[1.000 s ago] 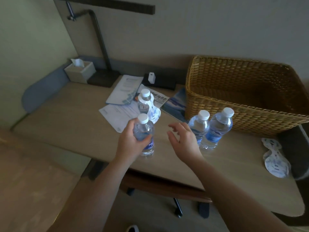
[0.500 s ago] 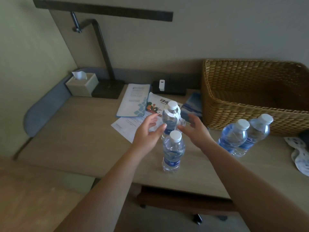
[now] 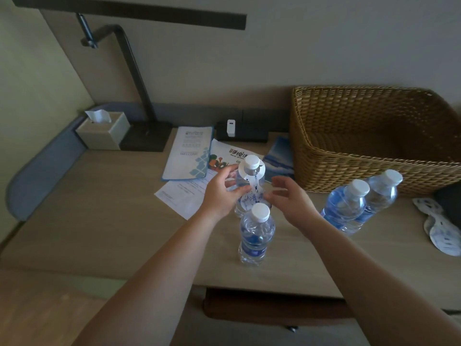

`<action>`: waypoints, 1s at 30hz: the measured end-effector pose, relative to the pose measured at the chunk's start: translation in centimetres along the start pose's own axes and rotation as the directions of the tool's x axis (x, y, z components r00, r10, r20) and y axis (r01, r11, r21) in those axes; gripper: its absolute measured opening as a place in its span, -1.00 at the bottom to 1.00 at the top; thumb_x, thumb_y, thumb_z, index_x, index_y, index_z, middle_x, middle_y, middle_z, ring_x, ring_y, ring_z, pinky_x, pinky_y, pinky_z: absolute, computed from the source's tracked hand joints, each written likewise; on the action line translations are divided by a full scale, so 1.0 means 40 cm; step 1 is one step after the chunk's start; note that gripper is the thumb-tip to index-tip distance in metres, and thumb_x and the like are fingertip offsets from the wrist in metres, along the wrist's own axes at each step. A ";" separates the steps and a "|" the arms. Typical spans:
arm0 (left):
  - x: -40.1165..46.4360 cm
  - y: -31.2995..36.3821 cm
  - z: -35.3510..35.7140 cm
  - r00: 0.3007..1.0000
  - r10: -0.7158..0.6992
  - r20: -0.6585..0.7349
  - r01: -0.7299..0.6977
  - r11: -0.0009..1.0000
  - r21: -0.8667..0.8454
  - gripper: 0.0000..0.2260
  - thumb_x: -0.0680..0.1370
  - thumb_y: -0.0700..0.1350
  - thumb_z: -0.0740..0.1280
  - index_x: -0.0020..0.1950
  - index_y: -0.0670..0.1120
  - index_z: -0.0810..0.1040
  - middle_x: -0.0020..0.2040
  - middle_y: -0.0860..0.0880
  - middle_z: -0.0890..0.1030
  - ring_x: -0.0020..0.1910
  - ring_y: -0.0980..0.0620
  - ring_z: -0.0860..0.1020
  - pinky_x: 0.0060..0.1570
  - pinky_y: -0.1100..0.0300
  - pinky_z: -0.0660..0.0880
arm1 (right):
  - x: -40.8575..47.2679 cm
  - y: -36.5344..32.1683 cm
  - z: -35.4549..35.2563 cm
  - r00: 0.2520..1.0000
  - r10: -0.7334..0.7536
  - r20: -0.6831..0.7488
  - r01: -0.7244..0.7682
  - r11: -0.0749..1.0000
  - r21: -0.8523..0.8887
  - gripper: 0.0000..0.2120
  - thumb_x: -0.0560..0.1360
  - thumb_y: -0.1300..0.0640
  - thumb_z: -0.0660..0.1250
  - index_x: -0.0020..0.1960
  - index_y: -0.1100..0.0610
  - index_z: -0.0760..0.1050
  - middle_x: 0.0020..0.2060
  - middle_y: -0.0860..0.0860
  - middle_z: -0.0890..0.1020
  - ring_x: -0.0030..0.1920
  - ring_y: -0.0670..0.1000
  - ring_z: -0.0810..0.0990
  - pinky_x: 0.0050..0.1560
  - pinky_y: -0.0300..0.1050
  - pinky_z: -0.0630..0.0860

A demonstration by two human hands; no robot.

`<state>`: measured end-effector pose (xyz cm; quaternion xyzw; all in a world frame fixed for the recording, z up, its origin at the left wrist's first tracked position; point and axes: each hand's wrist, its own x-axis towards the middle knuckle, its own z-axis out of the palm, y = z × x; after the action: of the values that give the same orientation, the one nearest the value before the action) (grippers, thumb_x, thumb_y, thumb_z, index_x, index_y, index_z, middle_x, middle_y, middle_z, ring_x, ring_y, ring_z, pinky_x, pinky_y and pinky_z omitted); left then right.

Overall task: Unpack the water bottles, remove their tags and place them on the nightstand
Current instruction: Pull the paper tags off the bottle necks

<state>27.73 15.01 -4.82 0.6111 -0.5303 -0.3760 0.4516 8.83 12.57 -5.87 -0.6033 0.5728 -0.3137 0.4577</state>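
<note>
A clear water bottle with a white cap and a white-and-blue paper tag hung on its neck stands on the wooden table. My left hand wraps its left side, thumb and fingers on the plastic. My right hand hovers just right of the tag, fingers spread, holding nothing. An untagged bottle stands in front, between my wrists. Two more untagged bottles stand to the right by the basket. Loose tags lie at the far right.
A large wicker basket fills the back right. Papers and leaflets lie behind the bottles. A tissue box, a black lamp base and a white charger line the back wall.
My left hand let go of the front bottle and moved back to the tagged bottle. My right hand moved forward beside its tag. The camera has moved closer.
</note>
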 end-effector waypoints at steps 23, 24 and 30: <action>-0.011 0.024 0.014 0.996 -0.081 -0.029 0.082 0.996 0.021 -0.51 0.44 -0.04 0.49 0.33 0.08 0.44 0.30 0.05 0.51 0.21 0.07 0.50 0.01 0.19 0.52 | 0.008 -0.150 -0.072 0.975 -0.203 -0.089 0.209 0.976 0.064 -0.97 0.51 0.09 0.37 -0.10 0.00 0.58 -0.18 -0.10 0.68 -0.18 -0.18 0.65 -0.29 -0.35 0.55; -0.010 0.028 0.013 0.996 -0.083 -0.023 0.084 0.996 0.039 -0.50 0.44 -0.04 0.49 0.35 0.07 0.43 0.32 0.04 0.50 0.22 0.07 0.50 0.01 0.20 0.52 | 0.005 -0.155 -0.076 0.974 -0.204 -0.096 0.212 0.975 0.074 -0.97 0.51 0.09 0.37 -0.10 0.00 0.58 -0.18 -0.10 0.68 -0.20 -0.21 0.65 -0.31 -0.38 0.53; -0.008 0.069 0.008 0.997 -0.072 -0.026 0.075 0.986 0.152 -0.41 0.48 0.09 0.43 0.44 0.06 0.30 0.43 0.00 0.40 0.34 0.01 0.41 0.13 0.14 0.38 | -0.026 -0.158 -0.117 0.976 -0.175 -0.130 0.192 0.972 0.138 -0.98 0.51 0.11 0.38 -0.08 0.01 0.58 -0.18 -0.08 0.71 -0.17 -0.13 0.69 -0.23 -0.25 0.61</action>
<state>26.54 15.20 -2.28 0.6669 -0.5299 -0.3444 0.3948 7.00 12.20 1.85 -0.5983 0.5152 -0.4316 0.4361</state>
